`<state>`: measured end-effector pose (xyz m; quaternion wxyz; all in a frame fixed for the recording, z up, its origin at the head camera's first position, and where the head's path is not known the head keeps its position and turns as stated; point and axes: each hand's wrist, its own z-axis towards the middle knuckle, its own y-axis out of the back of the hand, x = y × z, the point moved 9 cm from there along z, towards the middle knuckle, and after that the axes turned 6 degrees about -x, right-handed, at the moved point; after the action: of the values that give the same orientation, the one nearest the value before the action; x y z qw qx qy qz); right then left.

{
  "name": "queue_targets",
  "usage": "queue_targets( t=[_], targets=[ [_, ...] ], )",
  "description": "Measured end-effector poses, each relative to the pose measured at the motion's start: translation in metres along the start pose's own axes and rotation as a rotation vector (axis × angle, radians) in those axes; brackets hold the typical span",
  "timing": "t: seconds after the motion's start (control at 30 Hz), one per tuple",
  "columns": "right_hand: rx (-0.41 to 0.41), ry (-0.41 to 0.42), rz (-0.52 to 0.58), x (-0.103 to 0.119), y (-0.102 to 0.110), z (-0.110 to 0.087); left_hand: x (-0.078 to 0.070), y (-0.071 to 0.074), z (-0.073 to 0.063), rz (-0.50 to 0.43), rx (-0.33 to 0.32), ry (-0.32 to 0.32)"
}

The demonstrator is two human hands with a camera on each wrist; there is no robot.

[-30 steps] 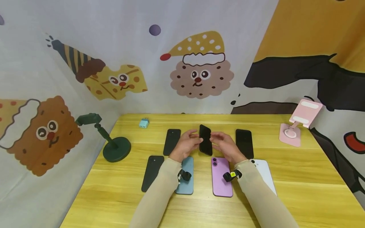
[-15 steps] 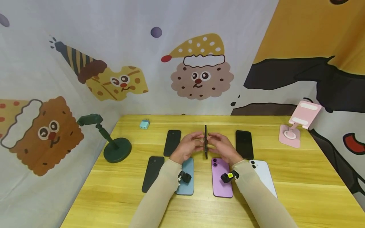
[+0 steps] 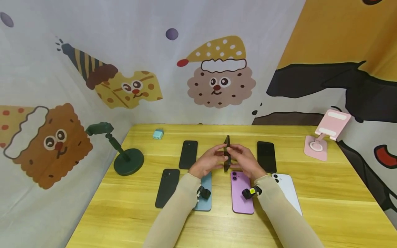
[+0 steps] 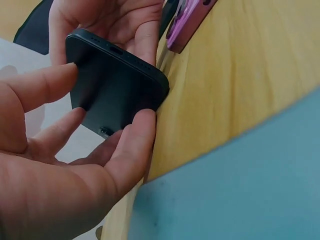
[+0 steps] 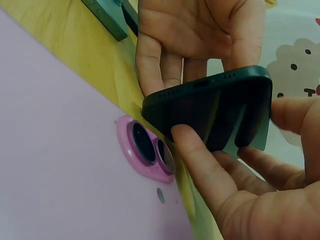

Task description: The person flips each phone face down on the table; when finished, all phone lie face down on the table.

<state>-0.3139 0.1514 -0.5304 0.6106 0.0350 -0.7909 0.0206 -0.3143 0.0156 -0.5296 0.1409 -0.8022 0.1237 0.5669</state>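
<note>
A black phone (image 3: 227, 164) stands on its long edge between my two hands, seen nearly edge-on in the head view. My left hand (image 3: 208, 162) holds it from the left, its fingertips on the phone's back, where a camera bump shows in the left wrist view. From the other side my right hand (image 3: 245, 161) grips it, with fingertips against the glossy screen (image 5: 220, 110) in the right wrist view. Beneath my wrists lie a blue phone (image 3: 204, 204) and a purple phone (image 3: 242, 199), both partly covered.
Black phones (image 3: 188, 154) (image 3: 167, 188) lie at left, another black phone (image 3: 266, 156) and a white phone (image 3: 288, 191) at right. A green stand (image 3: 128, 162) is far left, a pink stand (image 3: 315, 146) far right. A light-blue charger (image 3: 158, 134) sits near the back edge.
The held phone has turned from showing its dark face to nearly edge-on and shifted slightly right. Both hands stay around it, fingers slightly repositioned. The other phones have not moved.
</note>
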Motion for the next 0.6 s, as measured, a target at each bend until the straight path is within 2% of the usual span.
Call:
queue_targets(
  t=[0.23,0.37,0.47,0.6],
  targets=[
    [-0.036,0.029,0.061,0.005,0.002,0.001,-0.003,0.001,-0.004,0.039,-0.007,-0.008],
    [-0.050,0.041,0.089,0.007,0.002,0.000,-0.008,0.010,-0.007,0.060,-0.063,-0.020],
    [-0.072,0.044,0.104,0.008,0.003,0.000,-0.009,0.018,-0.007,0.041,-0.107,-0.018],
    [-0.086,0.050,0.140,0.010,0.002,-0.001,-0.007,0.027,-0.007,0.029,-0.136,0.001]
  ],
)
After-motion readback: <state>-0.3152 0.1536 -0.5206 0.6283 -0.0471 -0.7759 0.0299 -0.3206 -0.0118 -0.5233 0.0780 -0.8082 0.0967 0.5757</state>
